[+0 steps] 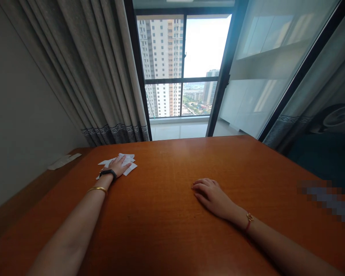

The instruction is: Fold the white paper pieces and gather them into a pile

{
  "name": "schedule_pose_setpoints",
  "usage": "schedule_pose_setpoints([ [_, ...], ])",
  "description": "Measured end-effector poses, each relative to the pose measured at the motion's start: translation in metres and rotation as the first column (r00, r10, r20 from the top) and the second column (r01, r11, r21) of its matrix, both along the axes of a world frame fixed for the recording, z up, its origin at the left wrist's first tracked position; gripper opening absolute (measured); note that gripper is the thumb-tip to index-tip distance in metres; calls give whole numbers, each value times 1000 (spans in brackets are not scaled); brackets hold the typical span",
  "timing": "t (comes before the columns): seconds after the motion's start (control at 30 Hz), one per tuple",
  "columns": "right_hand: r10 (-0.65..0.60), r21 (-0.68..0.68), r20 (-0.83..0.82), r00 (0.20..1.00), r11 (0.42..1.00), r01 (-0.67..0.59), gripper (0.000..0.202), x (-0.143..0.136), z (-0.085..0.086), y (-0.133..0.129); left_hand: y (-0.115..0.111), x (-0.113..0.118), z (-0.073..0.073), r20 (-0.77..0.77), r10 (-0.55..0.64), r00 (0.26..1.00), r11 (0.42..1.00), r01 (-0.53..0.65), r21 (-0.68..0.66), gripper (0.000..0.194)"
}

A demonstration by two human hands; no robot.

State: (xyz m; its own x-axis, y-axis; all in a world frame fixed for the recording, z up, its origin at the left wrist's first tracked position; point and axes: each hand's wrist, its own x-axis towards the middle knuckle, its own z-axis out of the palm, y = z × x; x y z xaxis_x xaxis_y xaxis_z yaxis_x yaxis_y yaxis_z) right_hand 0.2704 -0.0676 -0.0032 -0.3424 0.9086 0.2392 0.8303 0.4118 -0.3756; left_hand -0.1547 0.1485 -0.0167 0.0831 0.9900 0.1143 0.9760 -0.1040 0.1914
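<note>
My left hand (pixel 119 165) lies palm down on a loose pile of white paper pieces (pixel 130 169) near the table's far left. Its fingers are spread, and part of the pile is hidden beneath it. A black band and a gold bangle circle that wrist. My right hand (pixel 209 193) rests on the bare brown wooden table (pixel 166 214), right of the middle. Its fingers lie loosely bent on the tabletop, with nothing visible in them. On the right wrist is a red cord bracelet with a gold charm.
A pale flat strip (pixel 64 161) lies on a ledge at the left wall. Grey curtains (pixel 103 76) hang beyond the table's far left edge, beside a glass door (pixel 178 73). At the right stands a dark round-topped object (pixel 337 117); a blurred patch (pixel 330 203) covers something on the table.
</note>
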Motion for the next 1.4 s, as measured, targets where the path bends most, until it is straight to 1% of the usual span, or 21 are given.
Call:
schedule_pose_setpoints([
  [0.07,7,8,-5,1000,1000,-7,21,0,-1,1,-2,5,4,-12,68,998,996,-68,52,78],
  [0.1,12,7,-7,1000,1000,-12,21,0,-1,2,-6,9,8,-6,84,996,992,-83,95,77],
  [0.2,23,-4,-11,1000,1000,-23,21,3,-4,5,-30,27,20,86,33,996,974,-51,222,72],
  [0.27,17,-3,-12,1000,1000,-17,25,4,-7,6,-53,43,28,196,-56,979,970,7,243,66],
  [0.3,8,1,-13,1000,1000,-8,30,5,-7,7,-66,52,32,256,-115,960,972,55,230,63],
  [0.37,-8,1,-9,1000,1000,8,42,4,-4,8,-92,71,39,338,-217,916,973,176,146,56],
  [0.43,-14,-29,9,1000,999,14,54,1,4,10,-115,90,46,370,-297,880,952,304,41,53],
  [0.47,-15,-58,22,1000,998,16,58,-1,9,10,-125,99,49,376,-322,869,938,348,-1,52],
  [0.57,-31,-142,42,999,989,37,61,-7,22,13,-149,123,54,354,-344,870,910,401,-102,50],
  [0.63,-64,-143,39,997,987,69,57,-11,23,13,-158,133,51,330,-357,874,897,419,-139,47],
  [0.73,-126,-51,31,992,991,127,49,-15,13,12,-166,137,39,280,-388,878,893,433,-121,42],
  [0.8,-131,4,26,991,991,131,44,-16,4,11,-168,134,29,248,-410,878,895,439,-73,44],
  [0.87,-123,23,22,992,992,123,41,-17,-1,9,-170,131,22,226,-437,871,889,456,-37,46],
  [0.93,-124,21,19,992,992,123,38,-18,-2,8,-171,130,19,208,-457,865,882,470,-14,46],
  [1.13,-107,0,27,994,994,108,30,-21,2,6,-172,130,17,190,-475,859,877,480,26,42],
  [1.4,-94,4,46,995,996,94,30,-19,1,4,-172,129,18,151,-468,871,879,477,-27,47],
])
